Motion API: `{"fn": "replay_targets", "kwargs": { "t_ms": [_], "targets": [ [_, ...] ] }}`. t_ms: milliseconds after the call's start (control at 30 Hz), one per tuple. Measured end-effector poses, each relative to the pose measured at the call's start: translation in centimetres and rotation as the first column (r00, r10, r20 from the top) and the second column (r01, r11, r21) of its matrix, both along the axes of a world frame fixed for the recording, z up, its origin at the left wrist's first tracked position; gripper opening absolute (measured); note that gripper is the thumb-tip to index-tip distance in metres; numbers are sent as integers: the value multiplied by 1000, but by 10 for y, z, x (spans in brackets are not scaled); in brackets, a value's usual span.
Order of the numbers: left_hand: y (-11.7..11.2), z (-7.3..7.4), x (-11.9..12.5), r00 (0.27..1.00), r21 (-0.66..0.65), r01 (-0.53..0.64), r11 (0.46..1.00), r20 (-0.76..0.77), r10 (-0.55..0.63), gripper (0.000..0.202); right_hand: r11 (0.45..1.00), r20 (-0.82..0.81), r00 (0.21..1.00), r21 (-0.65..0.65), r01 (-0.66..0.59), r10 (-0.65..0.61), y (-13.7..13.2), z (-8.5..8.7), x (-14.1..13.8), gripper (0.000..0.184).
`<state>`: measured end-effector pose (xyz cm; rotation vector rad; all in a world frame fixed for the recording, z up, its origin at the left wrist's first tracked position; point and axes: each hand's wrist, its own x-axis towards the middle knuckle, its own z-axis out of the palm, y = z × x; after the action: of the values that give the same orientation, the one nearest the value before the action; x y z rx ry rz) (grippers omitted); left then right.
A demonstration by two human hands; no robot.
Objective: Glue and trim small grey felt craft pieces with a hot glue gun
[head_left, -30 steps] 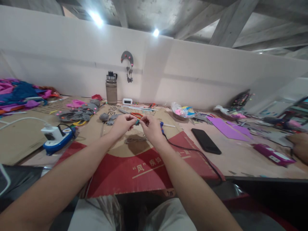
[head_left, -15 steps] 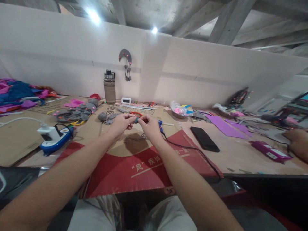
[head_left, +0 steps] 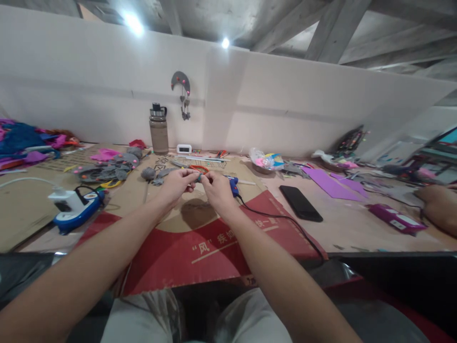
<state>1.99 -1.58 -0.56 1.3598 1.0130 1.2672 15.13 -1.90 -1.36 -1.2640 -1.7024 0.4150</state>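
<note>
Around the middle of the frame, the left hand [head_left: 175,186] and the right hand [head_left: 219,191] are pinching a small blue-green piece [head_left: 199,177] between thumbs and fingertips, raised above the cardboard [head_left: 167,259]. Fingers are covering most of the piece, so its shape is not showing clearly. The two hands are meeting at their tips, probably because so small a thing is needing a grip from both sides.

Just right of the hands, the glue gun [head_left: 233,186] is lying within easy reach, likely on purpose, its cord [head_left: 285,218] trailing toward the lower right. The cardboard is probably serving as a mat, sparing the table [head_left: 352,233]. At right of centre, the phone [head_left: 300,203] is lying flat, apart from the cardboard. At upper left of centre, the bottle [head_left: 159,136] is standing upright by the wall [head_left: 285,131], seemingly out of the way.

Across the lower middle, the cardboard's red part is showing pale underlined characters: “风”疾如, then 快一 beyond the right forearm, which is hiding some of the line. At far right, the magenta case [head_left: 396,218] is bearing white labels too small to read. No brand name is showing legibly.
</note>
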Motion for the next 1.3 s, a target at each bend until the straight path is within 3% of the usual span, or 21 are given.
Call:
{"fn": "replay_targets", "kwargs": {
  "t_ms": [233, 433, 833, 1100, 1300],
  "targets": [
    [2, -2, -1, 998, 12, 39, 999, -41, -38, 20, 999, -31, 999, 28, 37, -36, 1, -2, 0, 22],
    [3, 0, -2, 995, -29, 97, 995, 34, -96, 19, 997, -94, 993, 15, 72, -70, 3, -4, 1, 17],
    [0, 6, -4, 949, -85, 232, 969, 241, -206, 21, 1000, -152, 988, 2, 26, -25, 7, 0, 7, 15],
    [0, 7, 0, 983, -92, 132, 987, 143, -118, 16, 1000, -111, 994, 13, 20, -18, 8, -2, 5, 16],
    [4, 3, -3, 978, -90, 137, 986, 170, -121, 15, 999, -103, 994, 27, 30, -27, 8, -3, 4, 16]
  ]
}}
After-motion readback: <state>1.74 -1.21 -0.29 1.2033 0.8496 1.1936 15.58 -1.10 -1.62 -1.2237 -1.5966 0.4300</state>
